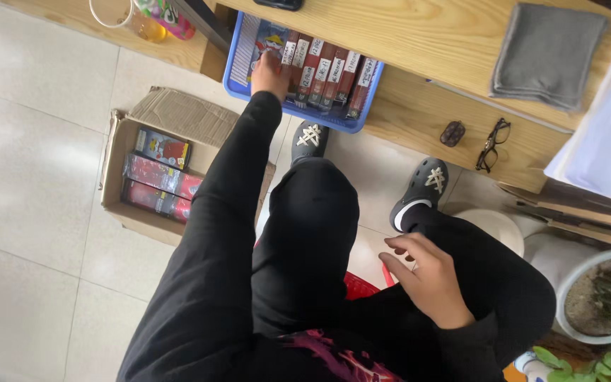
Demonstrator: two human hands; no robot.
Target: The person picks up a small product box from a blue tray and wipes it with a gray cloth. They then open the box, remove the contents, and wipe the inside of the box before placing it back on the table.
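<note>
While our right hand (429, 279) is resting open on our knee, we are pressing our left hand (270, 71), fingers down, on upright packets (323, 74) standing in the far blue tray (238, 67).

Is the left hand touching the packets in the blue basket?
Touching. The head view shows the left hand reaching into the blue basket, its fingers pressed onto the upright packets.

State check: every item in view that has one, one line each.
Left hand: reaching into blue basket, touching a packet.
Right hand: resting on the knee, holding nothing.
Blue basket: on the shelf, row of red packets standing on edge.
Cardboard box: on floor, flaps open, partly filled.
Glasses: unfolded, lying on the shelf.
Grey cloth: folded, flat.
</note>
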